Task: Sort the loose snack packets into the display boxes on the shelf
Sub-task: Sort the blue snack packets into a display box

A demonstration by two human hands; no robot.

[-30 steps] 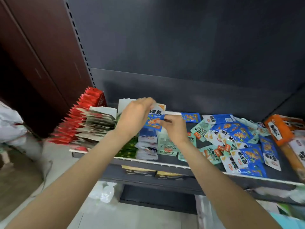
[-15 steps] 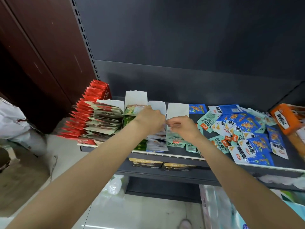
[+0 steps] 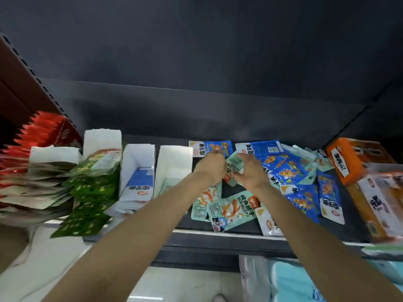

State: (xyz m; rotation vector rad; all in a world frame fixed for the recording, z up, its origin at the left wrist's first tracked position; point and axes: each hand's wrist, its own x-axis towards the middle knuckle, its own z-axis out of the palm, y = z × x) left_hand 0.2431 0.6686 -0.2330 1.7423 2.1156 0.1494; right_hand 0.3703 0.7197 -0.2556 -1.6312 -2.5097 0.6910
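Dark shelf (image 3: pixel 235 231), both hands moved right from white boxes (image 3: pixel 174 162), left grip (image 3: pixel 210 165) and right grip (image 3: pixel 250 171) pinching mint packet (image 3: pixel 234 163)

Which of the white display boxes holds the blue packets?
The third white box from the left, with blue-and-white packets inside. The box to its left holds green packets; the box to its right pale teal ones.

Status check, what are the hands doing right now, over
Both hands, left and right, gripping one mint packet above the loose pile. Mint box just left, part filled. Nothing blocking it.
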